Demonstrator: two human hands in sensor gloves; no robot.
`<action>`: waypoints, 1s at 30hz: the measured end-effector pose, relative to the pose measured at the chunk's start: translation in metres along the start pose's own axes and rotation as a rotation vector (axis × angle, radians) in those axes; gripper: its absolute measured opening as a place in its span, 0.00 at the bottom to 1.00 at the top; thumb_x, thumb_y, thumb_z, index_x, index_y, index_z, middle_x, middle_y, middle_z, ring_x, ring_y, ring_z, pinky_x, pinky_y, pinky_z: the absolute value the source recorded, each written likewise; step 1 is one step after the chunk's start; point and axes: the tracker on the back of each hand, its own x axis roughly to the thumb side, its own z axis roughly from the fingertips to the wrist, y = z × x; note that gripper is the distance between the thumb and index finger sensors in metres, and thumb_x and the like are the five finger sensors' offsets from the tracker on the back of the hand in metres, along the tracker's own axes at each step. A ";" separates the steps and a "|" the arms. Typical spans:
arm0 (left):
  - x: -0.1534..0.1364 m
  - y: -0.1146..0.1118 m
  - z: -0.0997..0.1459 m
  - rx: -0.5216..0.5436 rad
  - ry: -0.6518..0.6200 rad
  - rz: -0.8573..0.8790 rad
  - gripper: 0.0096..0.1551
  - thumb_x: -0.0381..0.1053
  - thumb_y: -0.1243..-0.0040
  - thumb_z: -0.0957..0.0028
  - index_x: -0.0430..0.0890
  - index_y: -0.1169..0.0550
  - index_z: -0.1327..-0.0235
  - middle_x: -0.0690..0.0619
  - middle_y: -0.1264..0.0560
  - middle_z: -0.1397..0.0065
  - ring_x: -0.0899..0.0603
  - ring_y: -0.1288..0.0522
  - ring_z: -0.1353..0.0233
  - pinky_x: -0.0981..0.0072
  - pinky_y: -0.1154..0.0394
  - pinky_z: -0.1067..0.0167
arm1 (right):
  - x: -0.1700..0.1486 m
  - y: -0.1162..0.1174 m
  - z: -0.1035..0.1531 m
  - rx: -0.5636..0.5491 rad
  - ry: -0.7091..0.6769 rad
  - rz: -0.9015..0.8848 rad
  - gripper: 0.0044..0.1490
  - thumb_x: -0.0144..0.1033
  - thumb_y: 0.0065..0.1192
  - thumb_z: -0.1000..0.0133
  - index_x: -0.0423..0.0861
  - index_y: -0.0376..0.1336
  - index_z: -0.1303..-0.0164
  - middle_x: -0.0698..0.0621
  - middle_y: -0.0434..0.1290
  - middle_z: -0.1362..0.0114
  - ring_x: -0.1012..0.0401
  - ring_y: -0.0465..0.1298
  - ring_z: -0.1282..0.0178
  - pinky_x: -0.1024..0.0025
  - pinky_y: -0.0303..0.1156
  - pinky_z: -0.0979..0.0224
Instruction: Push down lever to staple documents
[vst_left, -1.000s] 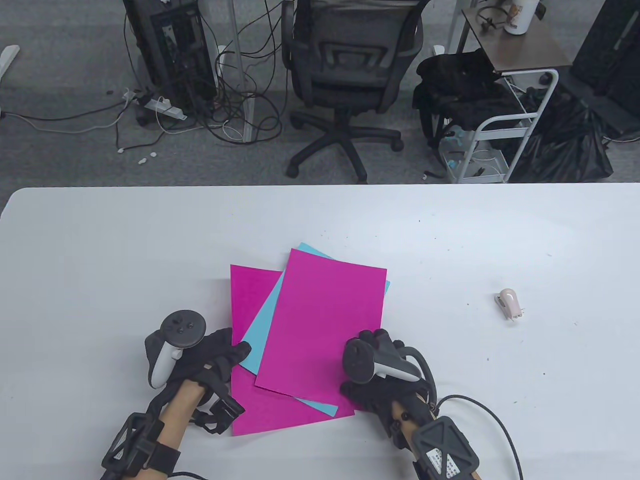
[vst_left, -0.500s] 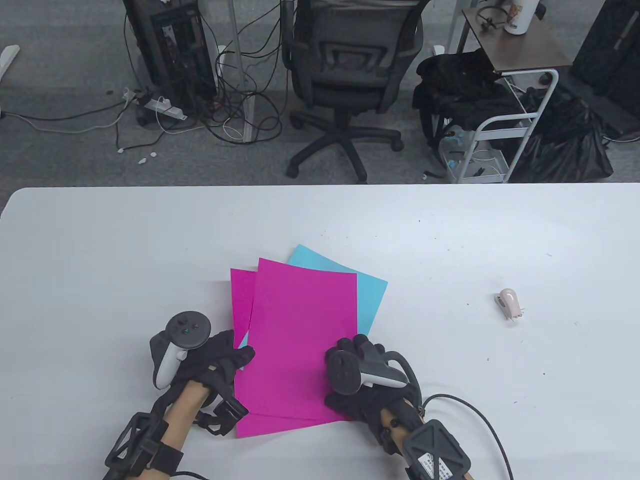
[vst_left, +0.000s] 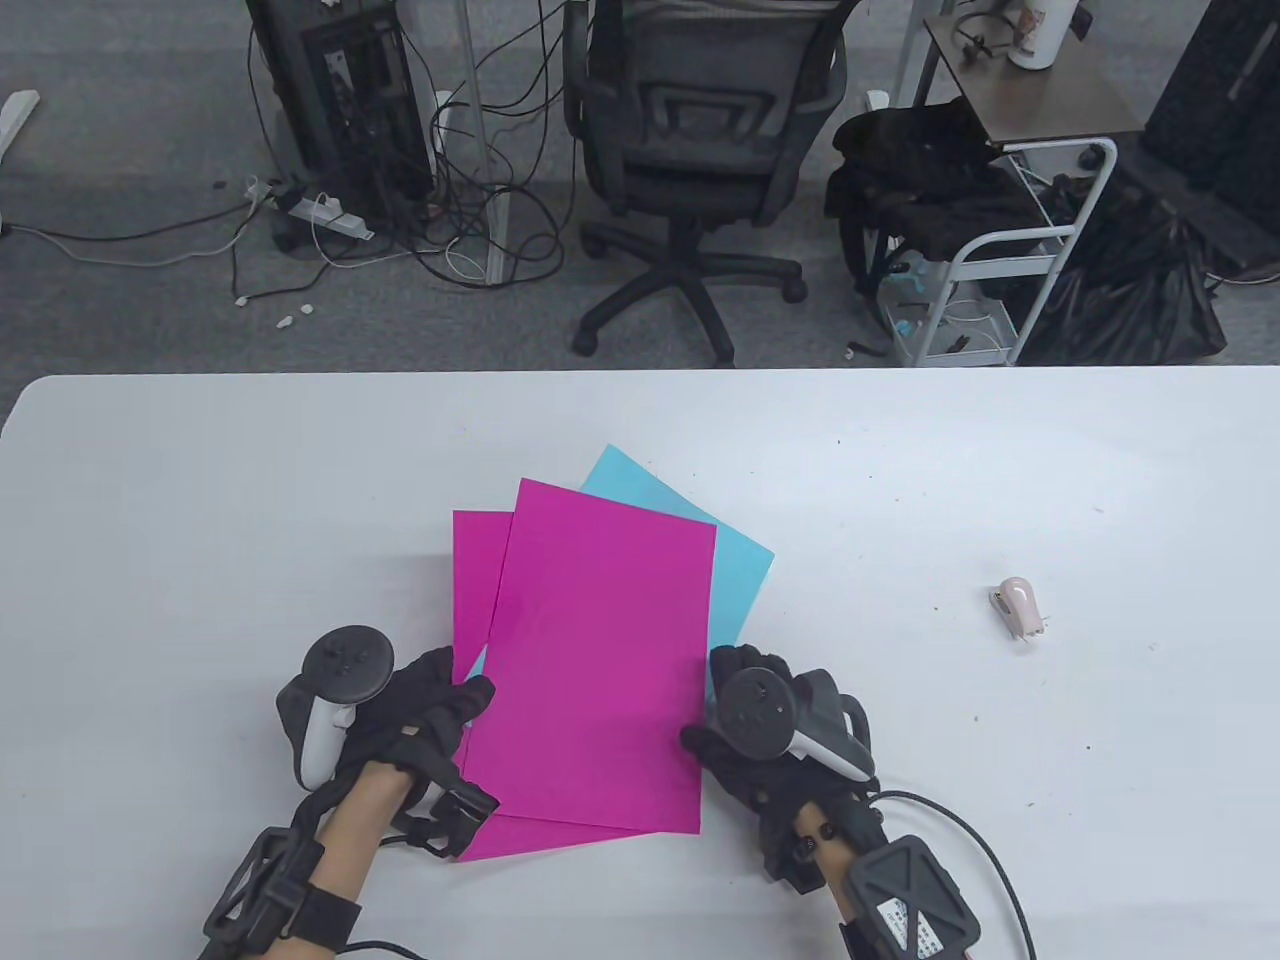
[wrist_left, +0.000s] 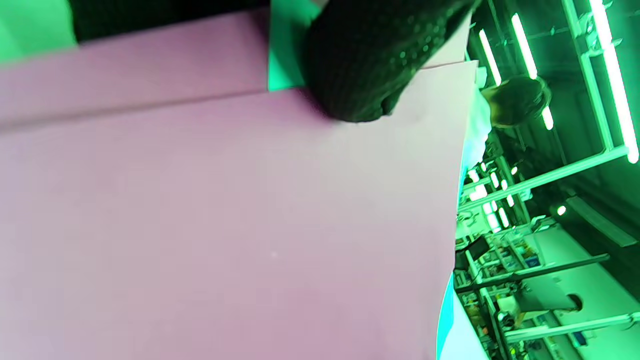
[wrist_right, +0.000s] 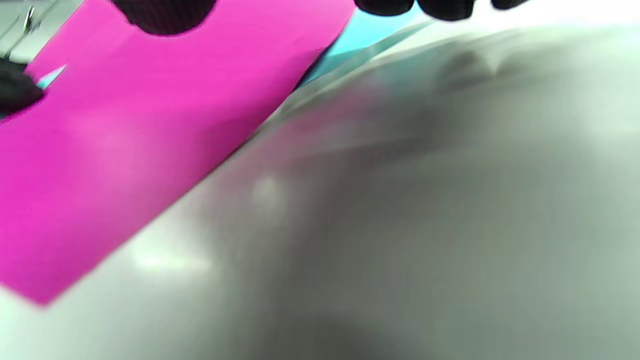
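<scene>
- The white tabletop shows bare surface to the left of the papers, along its far edge, and again on the right between the papers and the stapler.
- The left hand in a black sensor glove lies at the left edge of the stack of coloured paper sheets; in the left wrist view a gloved fingertip presses down on the top sheet's edge, gripping the stack from that side.
- The stack sits at the near middle of the table, loosely fanned: a top magenta sheet, a second magenta sheet poking out to its left and at the near edge, and a light blue sheet sticking out at the far right corner. Their edges do not line up.
- The right hand in a black sensor glove holds the right edge of the top sheet near its near corner; the right wrist view shows a fingertip on the magenta surface, the others past the edge.
- The small pale pink stapler lies on the table well apart to the right of the papers, untouched, with nothing between it and the right hand. Its lever position is too small to tell.
- Beyond the far table edge stand a black office chair and a white wire cart.
</scene>
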 end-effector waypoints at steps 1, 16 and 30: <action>0.000 0.001 0.001 0.007 -0.008 0.015 0.24 0.41 0.31 0.44 0.40 0.23 0.34 0.47 0.14 0.42 0.42 0.13 0.47 0.44 0.16 0.49 | -0.003 -0.003 0.001 -0.026 0.013 -0.030 0.58 0.54 0.46 0.43 0.26 0.36 0.20 0.22 0.46 0.20 0.24 0.55 0.24 0.28 0.57 0.27; 0.020 0.004 0.017 -0.001 -0.242 0.147 0.23 0.42 0.32 0.44 0.46 0.22 0.36 0.50 0.14 0.40 0.43 0.13 0.44 0.41 0.17 0.45 | -0.024 -0.018 0.012 -0.189 0.006 -0.595 0.64 0.57 0.47 0.42 0.22 0.29 0.24 0.22 0.52 0.23 0.27 0.65 0.26 0.32 0.65 0.29; 0.040 0.003 0.032 0.025 -0.527 0.142 0.23 0.42 0.33 0.45 0.52 0.22 0.36 0.53 0.16 0.36 0.41 0.15 0.38 0.38 0.20 0.40 | -0.014 -0.049 0.030 -0.439 -0.180 -0.813 0.54 0.45 0.57 0.42 0.27 0.38 0.22 0.29 0.62 0.25 0.35 0.73 0.29 0.38 0.72 0.32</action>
